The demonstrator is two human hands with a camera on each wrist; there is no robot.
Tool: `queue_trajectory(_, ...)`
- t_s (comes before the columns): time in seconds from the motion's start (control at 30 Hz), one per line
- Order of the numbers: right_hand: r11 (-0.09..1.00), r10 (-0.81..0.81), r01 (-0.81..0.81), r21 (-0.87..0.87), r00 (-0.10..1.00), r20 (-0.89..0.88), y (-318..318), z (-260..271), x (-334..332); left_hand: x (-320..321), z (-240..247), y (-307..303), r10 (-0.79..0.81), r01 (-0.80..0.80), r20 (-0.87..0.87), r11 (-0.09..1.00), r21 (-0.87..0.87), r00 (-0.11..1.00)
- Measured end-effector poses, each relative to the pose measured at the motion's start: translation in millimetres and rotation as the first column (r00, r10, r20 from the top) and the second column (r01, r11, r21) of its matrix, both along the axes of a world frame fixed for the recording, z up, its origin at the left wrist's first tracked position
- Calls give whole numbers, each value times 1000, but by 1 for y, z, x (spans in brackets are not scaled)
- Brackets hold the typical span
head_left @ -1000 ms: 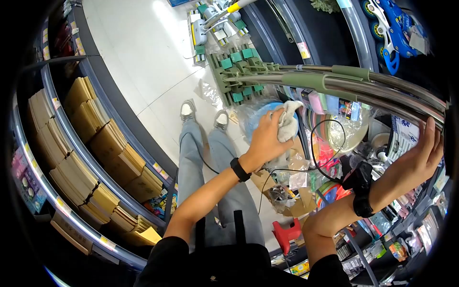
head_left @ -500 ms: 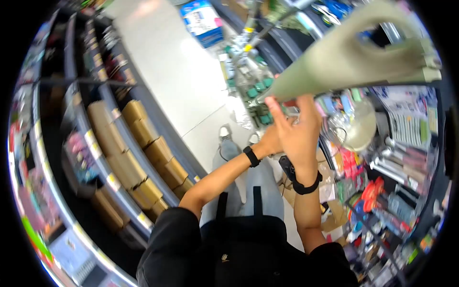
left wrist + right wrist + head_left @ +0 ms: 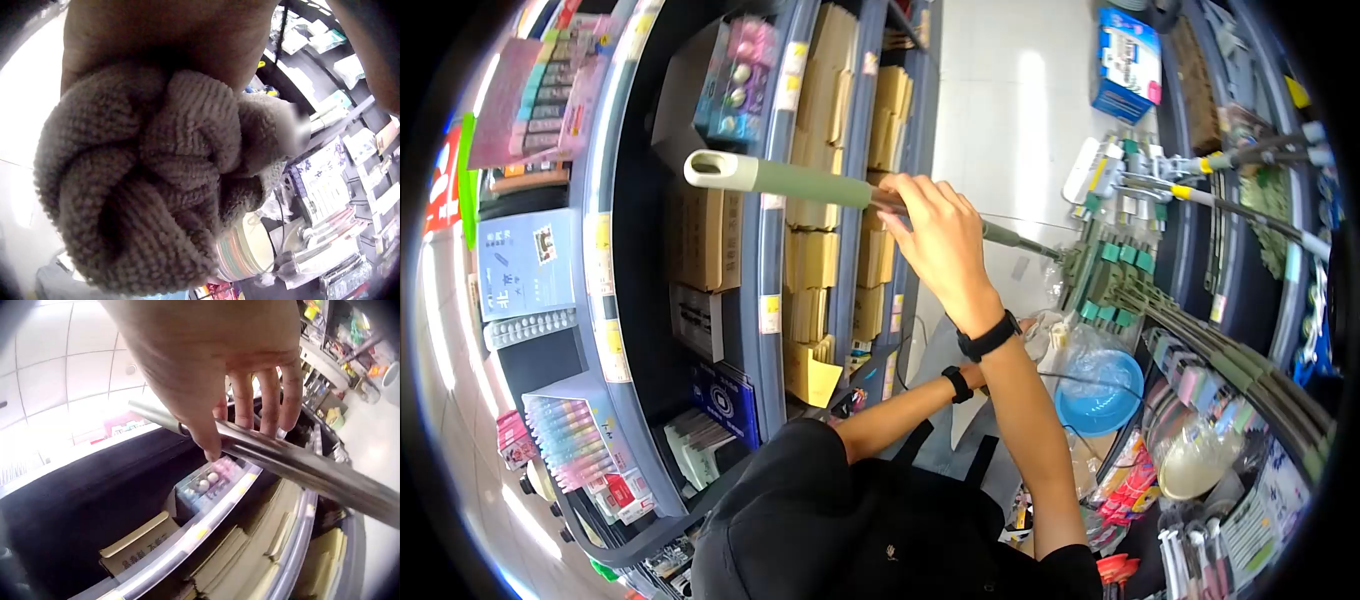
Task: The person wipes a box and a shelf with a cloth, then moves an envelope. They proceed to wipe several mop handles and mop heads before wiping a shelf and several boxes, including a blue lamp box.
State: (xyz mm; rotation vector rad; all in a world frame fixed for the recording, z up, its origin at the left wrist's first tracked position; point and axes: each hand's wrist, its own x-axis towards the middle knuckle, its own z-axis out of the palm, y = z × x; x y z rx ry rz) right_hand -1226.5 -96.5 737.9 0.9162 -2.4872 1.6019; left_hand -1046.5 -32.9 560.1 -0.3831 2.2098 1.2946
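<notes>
My right hand grips the metal pole of a mop, thumb on one side and fingers on the other. The mop's pale green handle points left across the shelf fronts; its lower pole runs toward the green mop heads. My left hand holds a bunched grey ribbed cloth, its fingers hidden. In the head view the right forearm covers most of that hand, and part of the cloth shows beside it. A blurred shiny piece sticks out at the cloth's right side in the left wrist view.
Shelves with brown cardboard boxes stand close on the left. More mop poles lean along the right shelf. A blue basin sits on the right, near a dark cable. A blue box stands farther up the aisle.
My right hand has gone from the poles on the right to the left, swinging one mop's handle across. My left hand with the cloth is now behind the right forearm. The view has turned left.
</notes>
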Motion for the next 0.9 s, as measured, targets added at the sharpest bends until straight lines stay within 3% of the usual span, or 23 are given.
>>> queue_trajectory(0.27,990,100,-100,97,995,1,-121,-61,11,29,-19,-65,155,-155,-2,986,-52,988)
queue_trajectory(0.5,980,96,-98,172,995,21,-158,-89,23,35,-21,-100,193,-194,-19,975,-106,981)
queue_trajectory(0.53,989,124,-126,82,992,35,-164,-95,25,35,-22,-103,177,-178,-22,976,-123,984)
queue_trajectory(0.63,982,172,-164,-96,982,83,-155,-109,26,30,-29,-105,70,-79,-61,983,-168,996)
queue_trajectory(0.67,983,152,-139,-117,982,111,-143,-106,28,32,-48,-107,70,-76,-112,996,-54,991)
queue_trajectory(0.7,984,130,-110,-142,981,143,-124,-98,31,21,-36,-109,59,-65,-117,997,-43,991)
queue_trajectory(0.73,990,65,-39,-133,978,198,-99,-94,32,34,-81,-104,-3,-23,-149,984,-175,989)
queue_trajectory(0.77,991,4,30,-129,968,251,-72,-92,30,31,-78,-104,49,-55,-189,998,-25,981)
queue_trajectory(0.8,984,-30,84,-155,947,320,-36,-94,24,33,-88,-103,182,-188,57,974,128,982)
queue_trajectory(0.83,965,-156,216,-148,927,340,6,-102,23,40,-106,-106,482,-606,412,371,703,773)
queue_trajectory(0.87,937,-267,332,-106,880,393,57,-108,22,16,-112,-110,71,-27,-112,935,353,991)
queue_trajectory(0.9,874,-414,476,-95,834,366,110,-126,28,-5,-74,-96,82,-77,-82,995,65,993)
